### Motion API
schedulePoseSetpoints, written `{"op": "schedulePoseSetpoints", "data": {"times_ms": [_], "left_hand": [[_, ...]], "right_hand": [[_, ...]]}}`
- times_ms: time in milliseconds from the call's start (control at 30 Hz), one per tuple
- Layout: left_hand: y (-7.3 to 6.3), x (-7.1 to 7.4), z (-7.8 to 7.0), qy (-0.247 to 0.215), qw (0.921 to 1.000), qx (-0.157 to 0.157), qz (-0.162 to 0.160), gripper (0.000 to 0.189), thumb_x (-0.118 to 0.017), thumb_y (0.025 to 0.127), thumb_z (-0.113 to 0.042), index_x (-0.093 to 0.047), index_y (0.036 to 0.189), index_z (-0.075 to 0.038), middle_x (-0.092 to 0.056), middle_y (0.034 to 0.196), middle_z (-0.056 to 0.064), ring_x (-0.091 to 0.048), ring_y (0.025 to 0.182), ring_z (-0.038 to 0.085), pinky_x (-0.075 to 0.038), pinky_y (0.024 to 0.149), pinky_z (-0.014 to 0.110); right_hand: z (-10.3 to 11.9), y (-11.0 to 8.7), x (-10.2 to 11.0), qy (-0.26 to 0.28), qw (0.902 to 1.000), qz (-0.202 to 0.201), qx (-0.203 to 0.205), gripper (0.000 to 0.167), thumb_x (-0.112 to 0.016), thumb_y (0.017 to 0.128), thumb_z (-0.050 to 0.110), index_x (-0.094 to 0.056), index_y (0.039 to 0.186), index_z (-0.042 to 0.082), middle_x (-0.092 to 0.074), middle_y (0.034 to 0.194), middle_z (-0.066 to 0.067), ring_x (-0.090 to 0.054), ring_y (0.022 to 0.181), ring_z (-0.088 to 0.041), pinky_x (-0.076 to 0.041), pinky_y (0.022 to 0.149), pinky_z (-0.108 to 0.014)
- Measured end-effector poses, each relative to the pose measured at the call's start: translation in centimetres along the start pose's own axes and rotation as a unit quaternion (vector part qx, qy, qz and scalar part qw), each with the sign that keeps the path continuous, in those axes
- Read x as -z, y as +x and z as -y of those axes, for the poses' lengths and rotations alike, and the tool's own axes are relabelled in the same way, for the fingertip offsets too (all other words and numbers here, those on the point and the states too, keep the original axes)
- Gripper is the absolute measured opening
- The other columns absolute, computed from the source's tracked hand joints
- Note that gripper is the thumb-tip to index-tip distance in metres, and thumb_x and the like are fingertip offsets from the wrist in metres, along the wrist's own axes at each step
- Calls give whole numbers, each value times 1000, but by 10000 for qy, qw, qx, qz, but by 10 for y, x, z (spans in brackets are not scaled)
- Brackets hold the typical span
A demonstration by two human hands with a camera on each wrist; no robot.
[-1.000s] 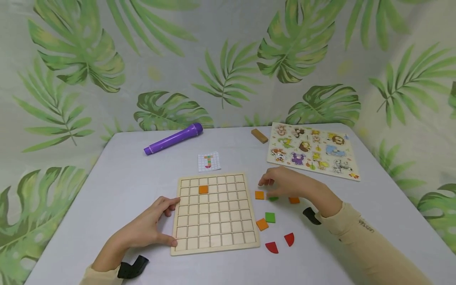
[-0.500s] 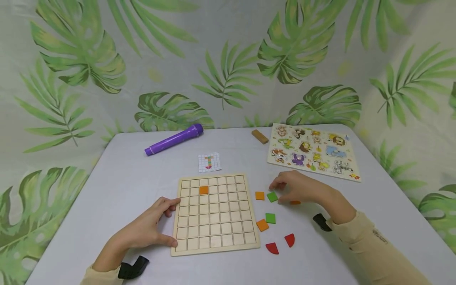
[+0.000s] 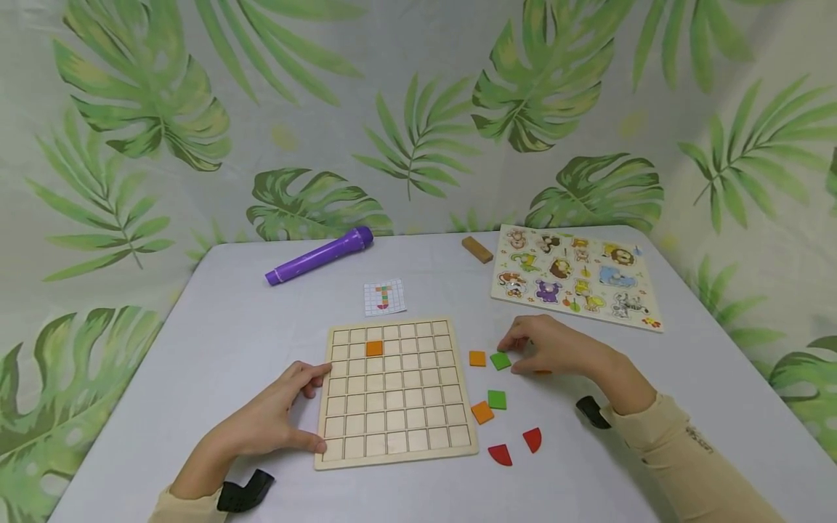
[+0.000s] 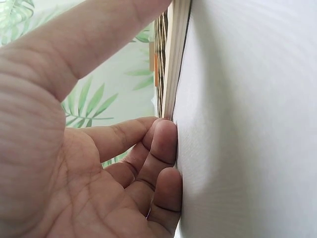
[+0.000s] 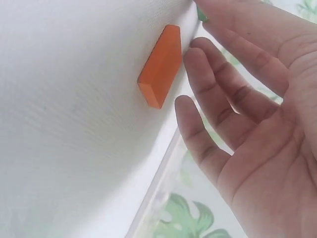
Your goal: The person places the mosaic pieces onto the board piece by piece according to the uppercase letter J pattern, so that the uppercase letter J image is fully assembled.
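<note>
Whereas right hand (image 3: pixel 556 347) partly hid far green tile (image 3: pixel 500 361) a second ago, its thumb and forefinger now stand at that tile's edge, right of grid board (image 3: pixel 395 400); pinch undeterminable, pick-up seemingly begun. Left hand (image 3: pixel 277 412): spread, touching board's left edge.

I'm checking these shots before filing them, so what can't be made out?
Head view: most of the rightmost orange tile, hidden by the right hand.
Head view: sleeve lettering, too small to read.
Left wrist view: the thumb tip of the left hand, cut off by the top edge.
Right wrist view: most of a green tile, hidden by the right hand.
</note>
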State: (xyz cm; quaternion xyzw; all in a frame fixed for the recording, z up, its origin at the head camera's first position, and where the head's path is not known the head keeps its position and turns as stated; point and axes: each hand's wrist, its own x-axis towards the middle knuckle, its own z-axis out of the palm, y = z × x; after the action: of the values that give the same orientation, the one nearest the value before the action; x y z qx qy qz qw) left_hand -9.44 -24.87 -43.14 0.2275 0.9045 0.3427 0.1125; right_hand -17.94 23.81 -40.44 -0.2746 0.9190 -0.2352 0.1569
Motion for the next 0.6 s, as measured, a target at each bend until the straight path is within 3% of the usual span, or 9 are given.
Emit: {"op": "schedulePoseSetpoints", "data": {"times_ms": [600], "left_hand": [[1,-1,1,-96,10000,10,-14,114,-100,68,-48,-46,160,-8,-51,122,-3,-46,114,11,-40,100,26]], "right_hand": [[-11,1,-6,572,9980,-217,-169,19,-88,89,16,-83,108,17,-72,107,2,-61,99,-16,-54,88,-28]]}}
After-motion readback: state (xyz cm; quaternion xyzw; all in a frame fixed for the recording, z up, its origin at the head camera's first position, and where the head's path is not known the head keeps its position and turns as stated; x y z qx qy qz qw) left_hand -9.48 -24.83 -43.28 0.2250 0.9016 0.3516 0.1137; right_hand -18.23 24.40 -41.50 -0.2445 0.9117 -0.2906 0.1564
